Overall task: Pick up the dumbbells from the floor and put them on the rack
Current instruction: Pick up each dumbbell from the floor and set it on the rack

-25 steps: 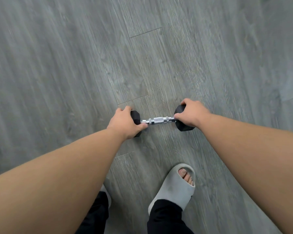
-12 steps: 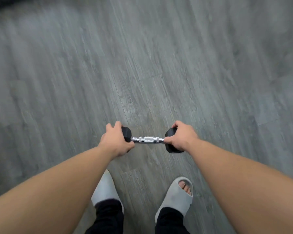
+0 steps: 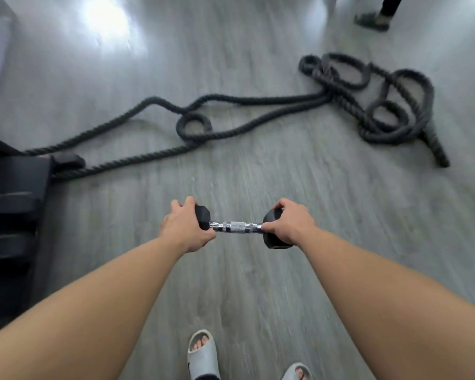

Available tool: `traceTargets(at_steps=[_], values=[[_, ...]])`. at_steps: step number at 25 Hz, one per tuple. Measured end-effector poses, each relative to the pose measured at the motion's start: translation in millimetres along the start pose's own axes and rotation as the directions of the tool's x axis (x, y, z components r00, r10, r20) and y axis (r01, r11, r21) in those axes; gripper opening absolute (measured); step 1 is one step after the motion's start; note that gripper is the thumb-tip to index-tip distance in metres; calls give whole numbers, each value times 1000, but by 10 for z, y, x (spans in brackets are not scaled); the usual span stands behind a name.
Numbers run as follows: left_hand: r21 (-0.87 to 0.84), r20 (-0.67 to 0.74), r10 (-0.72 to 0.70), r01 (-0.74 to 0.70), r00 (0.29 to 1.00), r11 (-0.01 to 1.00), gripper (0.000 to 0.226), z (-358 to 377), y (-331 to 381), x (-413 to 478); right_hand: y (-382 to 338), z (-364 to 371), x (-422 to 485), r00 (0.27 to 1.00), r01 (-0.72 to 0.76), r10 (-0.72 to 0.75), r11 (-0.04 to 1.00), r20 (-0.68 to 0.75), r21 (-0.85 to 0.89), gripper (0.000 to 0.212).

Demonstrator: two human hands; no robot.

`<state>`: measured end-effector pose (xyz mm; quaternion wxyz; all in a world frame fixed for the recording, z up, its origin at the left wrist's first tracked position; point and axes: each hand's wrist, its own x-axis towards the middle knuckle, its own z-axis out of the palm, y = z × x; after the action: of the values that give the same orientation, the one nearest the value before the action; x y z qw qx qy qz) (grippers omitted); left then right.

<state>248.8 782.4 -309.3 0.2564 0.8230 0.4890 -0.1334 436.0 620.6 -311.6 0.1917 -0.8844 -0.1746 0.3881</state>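
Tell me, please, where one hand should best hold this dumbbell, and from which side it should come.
Grip the knurled middle of the chrome handle, coming from above. The dumbbell is level, and the left hand and right hand cup its black hex ends, so the bar between them is bare. Its narrow round shape probably suits a closed fist better than the blocky heads.

Black rope [image 3: 258,105], grey slippers [image 3: 202,355]

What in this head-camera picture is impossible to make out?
- Dumbbell ends: the left hand and right hand wrap over the black heads, hiding any markings.
- Dark equipment at left: cut by the frame edge, so whether it is the rack is unclear.
- Bystander's foot top right: cut off above the ankle.
- Rope: motion-blurred; where it is anchored is hidden.
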Motion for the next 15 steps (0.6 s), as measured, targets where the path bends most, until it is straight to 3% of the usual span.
traceTargets(at_steps=[8,15], values=[[-51,-147,33,-41,989,998,59,-2017,-92,-1013,-1467,-806,-1508,980,156,-156,988,-120,-10,53],[-17,-170,-14,11,985,1000,66,-2676,-754,-1780,-2010,-462,-2371,973,224,-226,974,-55,-43,53]])
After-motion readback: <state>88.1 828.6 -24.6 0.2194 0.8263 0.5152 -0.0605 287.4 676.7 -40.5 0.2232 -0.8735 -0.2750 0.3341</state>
